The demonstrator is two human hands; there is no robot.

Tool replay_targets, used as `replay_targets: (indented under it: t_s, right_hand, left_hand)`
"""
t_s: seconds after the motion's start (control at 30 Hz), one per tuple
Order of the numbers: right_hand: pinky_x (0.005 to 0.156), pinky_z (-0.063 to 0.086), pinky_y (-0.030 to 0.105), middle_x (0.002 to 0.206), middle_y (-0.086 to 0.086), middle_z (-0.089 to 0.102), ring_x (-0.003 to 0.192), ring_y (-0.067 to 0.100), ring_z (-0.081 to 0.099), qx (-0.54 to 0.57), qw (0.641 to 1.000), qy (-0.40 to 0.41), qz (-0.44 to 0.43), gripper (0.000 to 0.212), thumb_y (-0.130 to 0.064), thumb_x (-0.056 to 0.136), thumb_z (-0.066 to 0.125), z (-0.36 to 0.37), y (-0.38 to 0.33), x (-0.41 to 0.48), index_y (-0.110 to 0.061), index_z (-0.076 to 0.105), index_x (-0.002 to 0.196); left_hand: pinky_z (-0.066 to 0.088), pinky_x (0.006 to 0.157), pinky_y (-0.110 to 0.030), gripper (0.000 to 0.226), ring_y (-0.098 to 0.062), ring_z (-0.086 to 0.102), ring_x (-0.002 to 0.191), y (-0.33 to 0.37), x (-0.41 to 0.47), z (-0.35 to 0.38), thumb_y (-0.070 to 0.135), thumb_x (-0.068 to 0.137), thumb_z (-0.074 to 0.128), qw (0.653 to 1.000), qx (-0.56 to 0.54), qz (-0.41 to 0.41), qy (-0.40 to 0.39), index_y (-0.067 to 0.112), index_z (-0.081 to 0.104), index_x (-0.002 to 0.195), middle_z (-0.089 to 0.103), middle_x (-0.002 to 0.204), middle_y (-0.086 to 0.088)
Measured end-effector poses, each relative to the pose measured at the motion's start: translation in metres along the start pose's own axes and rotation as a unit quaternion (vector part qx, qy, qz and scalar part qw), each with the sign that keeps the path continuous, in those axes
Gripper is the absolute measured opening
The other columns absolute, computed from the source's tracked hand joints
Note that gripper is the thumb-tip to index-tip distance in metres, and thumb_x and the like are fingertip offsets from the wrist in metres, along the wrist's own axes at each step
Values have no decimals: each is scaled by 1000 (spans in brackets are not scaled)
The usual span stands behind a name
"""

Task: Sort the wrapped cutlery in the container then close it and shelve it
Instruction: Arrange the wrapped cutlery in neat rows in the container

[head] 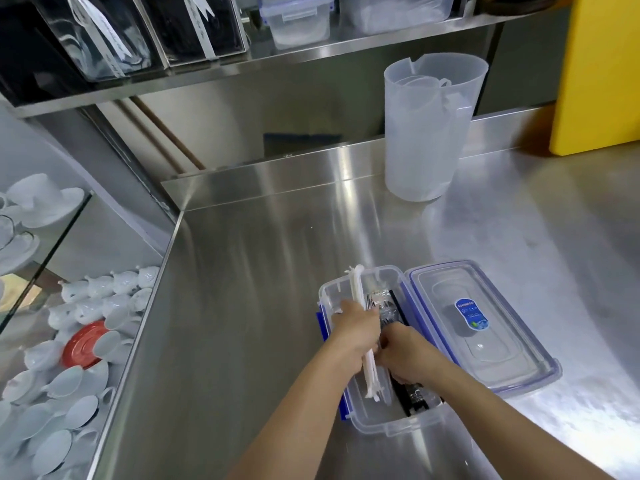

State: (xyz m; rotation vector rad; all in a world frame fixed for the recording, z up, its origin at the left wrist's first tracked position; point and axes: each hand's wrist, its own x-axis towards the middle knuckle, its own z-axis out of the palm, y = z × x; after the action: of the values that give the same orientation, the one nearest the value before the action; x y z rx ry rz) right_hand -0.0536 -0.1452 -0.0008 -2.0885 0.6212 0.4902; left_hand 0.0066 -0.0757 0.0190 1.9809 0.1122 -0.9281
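Lower centre of frame: our left hand [353,332] pinches a bundle of white wrapped cutlery [360,306] mid-length; our right hand [403,355] is closed on the dark wrapped cutlery [410,398]. Both sit inside the clear container [388,422] on the desk [242,306]. We judge the packs light, slippery, floppy; grip mid-bundle. Lid [485,327] lies open just right; shelf [311,53] at top.
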Motion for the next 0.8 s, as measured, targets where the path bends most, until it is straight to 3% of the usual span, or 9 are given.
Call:
replay_targets:
  t_s: [0.13, 0.3, 0.4, 0.43, 0.5, 0.57, 0.67, 0.73, 0.8]
  right_hand:
    - [41, 33, 17, 51, -1, 46, 43, 9, 44, -14, 999, 28, 14, 34, -15, 85, 59, -5, 1, -3, -17, 42, 55]
    - [42, 35, 19, 54, 3, 50, 47, 15, 47, -1, 997, 76, 6, 31, -2, 85, 46, -16, -7, -6, -11, 45, 55]
    - [47, 37, 18, 69, 6, 59, 58, 16, 51, -72, 997, 37, -2, 22, -3, 88, 43, -19, -11, -7, -8, 53, 70]
    - [46, 36, 17, 66, 2, 56, 54, 12, 49, -79, 997, 15, -3, 23, -6, 89, 45, -17, -9, -5, -12, 51, 67]
    - [41, 34, 15, 59, -2, 50, 47, 9, 46, -69, 997, -22, 4, 24, -13, 87, 52, -11, -3, -2, -16, 47, 64]
    - [40, 35, 20, 56, 1, 50, 43, 13, 45, -44, 998, -31, 21, 21, -16, 84, 56, -5, 1, 0, -14, 47, 65]
    - [43, 35, 23, 51, 2, 45, 40, 15, 41, -35, 999, -40, 2, 27, -17, 81, 57, -1, 5, 1, -14, 43, 58]
    - [47, 35, 23, 53, 0, 44, 44, 13, 41, -52, 997, -49, -20, 30, -22, 82, 59, 1, 2, 0, -16, 41, 59]
    - [49, 35, 22, 58, -2, 44, 49, 11, 41, -71, 996, -48, -39, 31, -29, 84, 59, 4, -2, 0, -17, 41, 63]
  left_hand:
    - [42, 78, -30, 65, -30, 45, 120, -5, -1, 3, 9, 92, 34, 999, 31, 1, 20, 11, 2, 149, 25, 144, -10]
    - [39, 81, -27, 71, -28, 40, 123, -1, -8, 9, 5, 92, 38, 996, 83, 7, 42, 8, -4, 149, 20, 150, -13]
    - [42, 95, -30, 75, -29, 39, 128, -5, -5, 13, 9, 91, 44, 996, 62, -23, 52, 6, -4, 150, 21, 152, -13]
    - [44, 94, -33, 73, -29, 44, 125, -6, -1, 14, 11, 89, 46, 997, 34, -50, 54, 5, 6, 150, 29, 149, -14]
    - [49, 73, -33, 59, -26, 56, 100, -3, -2, 9, 11, 83, 46, 995, -37, -85, 42, 3, 32, 139, 53, 123, -13]
    - [39, 58, -25, 38, -17, 48, 75, 0, -12, 2, 6, 87, 42, 995, -61, -80, 24, 6, 44, 124, 53, 90, -7]
    - [33, 58, -22, 30, -15, 44, 74, -1, -27, -16, 3, 91, 37, 999, 4, 40, 4, 20, 50, 112, 46, 83, 2]
    - [43, 71, -23, 34, -16, 52, 85, -5, -39, -34, 4, 93, 36, 979, 82, 185, 17, 30, 53, 106, 54, 95, 5]
    - [49, 85, -28, 32, -10, 62, 94, -8, -42, -51, 9, 95, 38, 944, 144, 292, 61, 24, 62, 110, 65, 104, 6]
